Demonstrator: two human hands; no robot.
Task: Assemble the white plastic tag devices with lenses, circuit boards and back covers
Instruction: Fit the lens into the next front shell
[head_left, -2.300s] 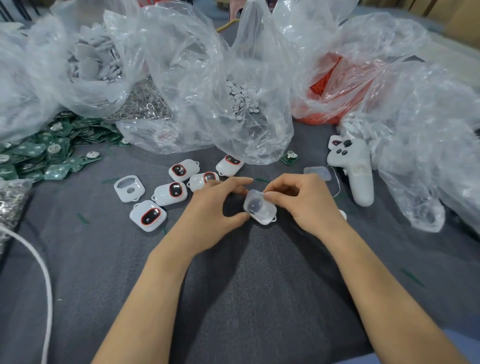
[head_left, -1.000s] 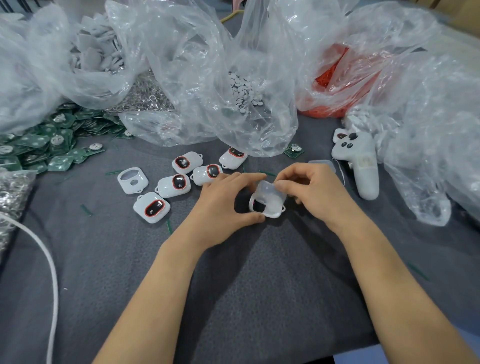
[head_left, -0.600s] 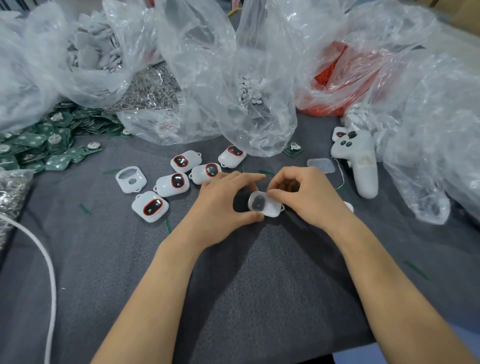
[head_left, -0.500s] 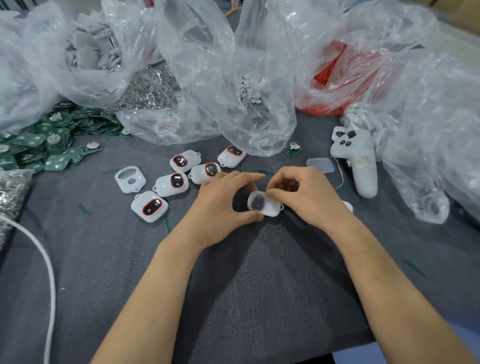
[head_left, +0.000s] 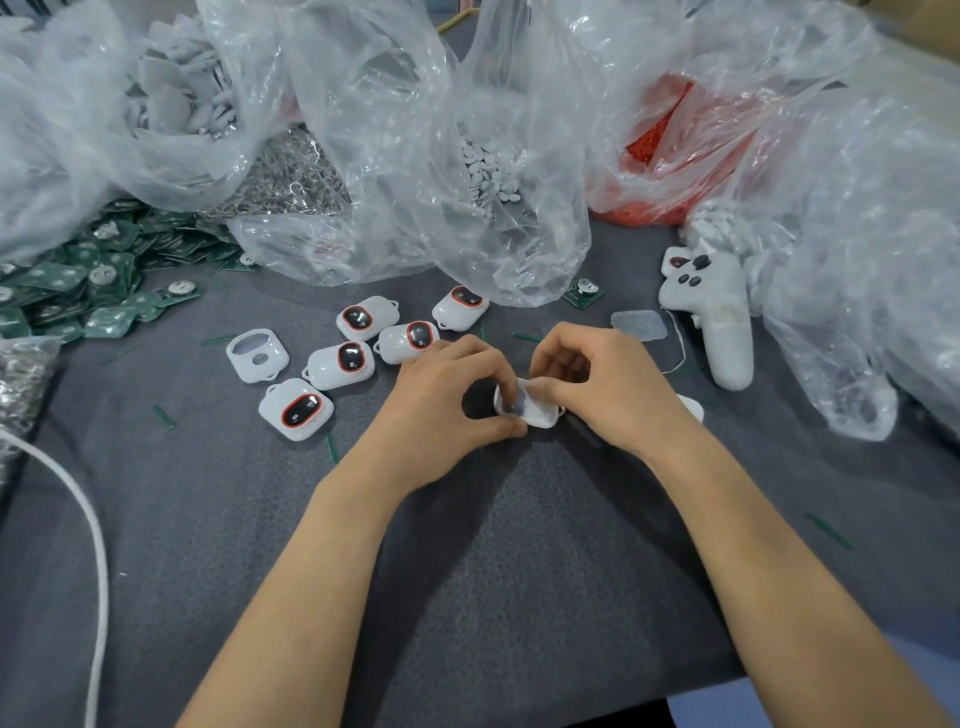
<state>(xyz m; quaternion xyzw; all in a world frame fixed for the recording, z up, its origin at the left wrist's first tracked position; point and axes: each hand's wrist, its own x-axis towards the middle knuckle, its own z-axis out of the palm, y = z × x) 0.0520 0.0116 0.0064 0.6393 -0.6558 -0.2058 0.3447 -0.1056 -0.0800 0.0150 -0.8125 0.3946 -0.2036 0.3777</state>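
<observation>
- The white tag device (head_left: 525, 411) sat near the middle of the worktop (head_left: 493, 571), held between both hands.
- The left hand (head_left: 441, 400) pinched its left end with thumb and fingers.
- The right hand (head_left: 597, 389) curled round its right end.
- Five assembled tags (head_left: 343, 364) and an empty shell (head_left: 257, 356) lay just left of the hands.
- Green circuit boards (head_left: 78, 291) were piled at the left edge.

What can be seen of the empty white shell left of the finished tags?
The empty shell is a glossy white plastic frame with rounded corners. It has a wide oval opening at its far side, a smaller round hole nearer, and a small loop on its near edge. It lies flat on the grey cloth, apart from the lens-fitted tags; only the cloth touches it.
</observation>
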